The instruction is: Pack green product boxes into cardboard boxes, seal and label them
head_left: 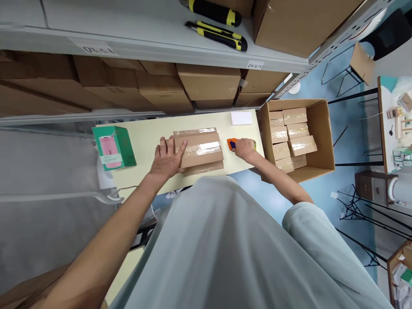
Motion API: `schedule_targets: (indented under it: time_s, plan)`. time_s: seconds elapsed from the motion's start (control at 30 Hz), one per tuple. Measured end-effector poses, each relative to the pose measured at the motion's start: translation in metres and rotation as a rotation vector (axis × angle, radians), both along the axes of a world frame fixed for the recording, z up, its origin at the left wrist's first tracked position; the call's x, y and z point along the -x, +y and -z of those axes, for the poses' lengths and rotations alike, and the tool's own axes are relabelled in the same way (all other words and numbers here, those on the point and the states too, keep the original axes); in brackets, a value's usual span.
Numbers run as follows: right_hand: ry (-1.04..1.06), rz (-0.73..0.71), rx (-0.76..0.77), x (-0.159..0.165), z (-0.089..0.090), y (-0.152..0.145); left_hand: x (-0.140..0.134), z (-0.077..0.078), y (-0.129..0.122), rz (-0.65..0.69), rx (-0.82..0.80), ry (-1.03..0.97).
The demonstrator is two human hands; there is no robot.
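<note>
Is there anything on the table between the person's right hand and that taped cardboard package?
Only the orange object in the right hand itself; past that, a strip of bare tabletop leads to the package. The white pad lies off to the side, nearer the shelf.

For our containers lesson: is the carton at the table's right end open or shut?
Open: small boxes show inside the carton, with nothing covering it.
</note>
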State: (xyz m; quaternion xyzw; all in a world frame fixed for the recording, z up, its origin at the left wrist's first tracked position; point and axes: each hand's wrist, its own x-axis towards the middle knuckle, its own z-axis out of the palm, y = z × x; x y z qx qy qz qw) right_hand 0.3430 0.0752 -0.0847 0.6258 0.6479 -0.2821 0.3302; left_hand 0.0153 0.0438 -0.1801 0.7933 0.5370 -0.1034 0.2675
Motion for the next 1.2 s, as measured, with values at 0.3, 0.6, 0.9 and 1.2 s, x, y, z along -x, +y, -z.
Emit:
schedule_targets:
  time_s: [0.3, 0.6, 0.9, 1.2]
  plan:
    - [-0.079, 0.112, -0.283, 0.001, -0.044, -0.027, -0.036, -0.032, -0.007, 0.0, -0.139, -0.272]
    - [0.236, 0.044, -0.487, 0.056, -0.12, 0.04, -0.079, -0.141, 0.044, -0.076, -0.538, -0.768]
    - [0.387, -0.33, -0.753, 0.136, -0.164, 0.17, -0.034, -0.2, 0.147, -0.342, -0.763, -0.749]
    - [0.235, -0.291, -0.681, 0.18, -0.162, 0.234, -0.017, -0.208, 0.15, -0.426, -0.756, -0.767]
